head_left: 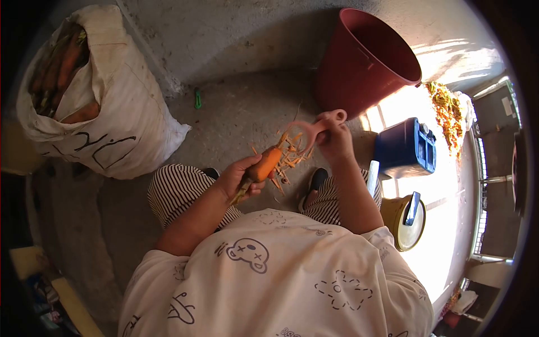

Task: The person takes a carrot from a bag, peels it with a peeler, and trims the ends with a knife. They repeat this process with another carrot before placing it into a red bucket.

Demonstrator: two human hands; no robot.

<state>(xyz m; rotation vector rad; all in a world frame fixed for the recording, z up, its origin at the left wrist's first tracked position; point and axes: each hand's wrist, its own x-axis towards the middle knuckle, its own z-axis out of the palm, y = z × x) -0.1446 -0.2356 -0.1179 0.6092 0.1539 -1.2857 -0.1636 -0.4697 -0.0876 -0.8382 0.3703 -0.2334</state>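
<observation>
An orange carrot is in my left hand, its green stem end toward my wrist and its other end pointing up and right. My right hand is closed round the handle of a pink peeler. The peeler's wide head is just beyond the carrot's far end, slightly blurred; whether they touch cannot be made out. Orange peelings lie on the floor beneath, between my feet.
A white sack of carrots stands at the left. A tall red bucket is ahead to the right, with a blue jerrycan and a yellowish tub nearer. A green object lies near the wall; more peelings are far right.
</observation>
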